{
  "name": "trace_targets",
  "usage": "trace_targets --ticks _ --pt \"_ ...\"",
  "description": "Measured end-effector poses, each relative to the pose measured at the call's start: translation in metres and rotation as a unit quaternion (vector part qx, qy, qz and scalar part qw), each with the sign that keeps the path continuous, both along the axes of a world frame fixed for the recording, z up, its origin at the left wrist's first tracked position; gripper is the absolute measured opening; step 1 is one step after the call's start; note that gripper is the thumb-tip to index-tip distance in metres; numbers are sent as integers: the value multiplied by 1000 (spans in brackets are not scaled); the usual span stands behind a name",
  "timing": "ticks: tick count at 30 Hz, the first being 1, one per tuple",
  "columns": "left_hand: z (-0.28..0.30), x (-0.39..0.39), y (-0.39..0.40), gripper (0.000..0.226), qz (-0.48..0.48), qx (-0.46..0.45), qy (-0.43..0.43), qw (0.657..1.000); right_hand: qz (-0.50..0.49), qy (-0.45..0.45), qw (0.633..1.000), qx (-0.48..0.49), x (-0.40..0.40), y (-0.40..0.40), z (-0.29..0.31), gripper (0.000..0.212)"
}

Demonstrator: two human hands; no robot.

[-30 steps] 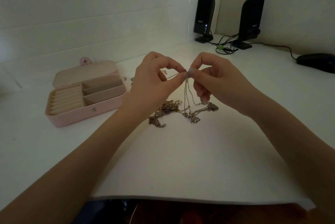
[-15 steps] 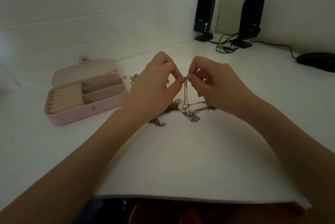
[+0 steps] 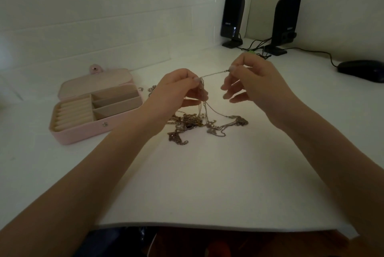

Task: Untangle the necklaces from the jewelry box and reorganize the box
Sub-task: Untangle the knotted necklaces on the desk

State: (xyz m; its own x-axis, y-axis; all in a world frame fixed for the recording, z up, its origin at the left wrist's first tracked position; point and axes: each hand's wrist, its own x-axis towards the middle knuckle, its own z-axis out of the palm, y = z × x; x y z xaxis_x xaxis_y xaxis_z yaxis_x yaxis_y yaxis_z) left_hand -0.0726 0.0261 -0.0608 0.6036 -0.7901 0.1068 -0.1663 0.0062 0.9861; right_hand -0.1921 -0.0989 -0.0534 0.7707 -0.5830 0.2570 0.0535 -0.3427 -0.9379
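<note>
A tangle of thin metal necklaces [image 3: 199, 123] lies on the white table in front of me. Above it, my left hand [image 3: 176, 90] pinches a bunch of chains that hang down into the heap. My right hand [image 3: 253, 82] pinches the end of one thin chain [image 3: 214, 74], stretched taut between the two hands. The pink jewelry box [image 3: 83, 134] stands open at the left, its ring rolls and compartments empty as far as I see. A few small pieces [image 3: 151, 88] lie just right of the box.
Two black speakers [image 3: 232, 17] [image 3: 286, 19] with cables stand at the back right against the wall. A black mouse [image 3: 361, 69] lies at the far right. The table's front edge [image 3: 207, 227] runs below my forearms.
My hands were pinched close together on the chains; now the right hand has moved right and up, drawing one chain out taut from the left hand's bunch.
</note>
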Motion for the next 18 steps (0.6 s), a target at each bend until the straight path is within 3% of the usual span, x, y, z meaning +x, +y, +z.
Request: trace_targets --ticks 5,18 --pt "0 -2 1 19 4 -7 -30 1000 28 -6 994 105 -1 4 1 18" --pt "-2 -6 2 15 -25 -9 -95 995 101 17 979 176 2 14 -5 18"
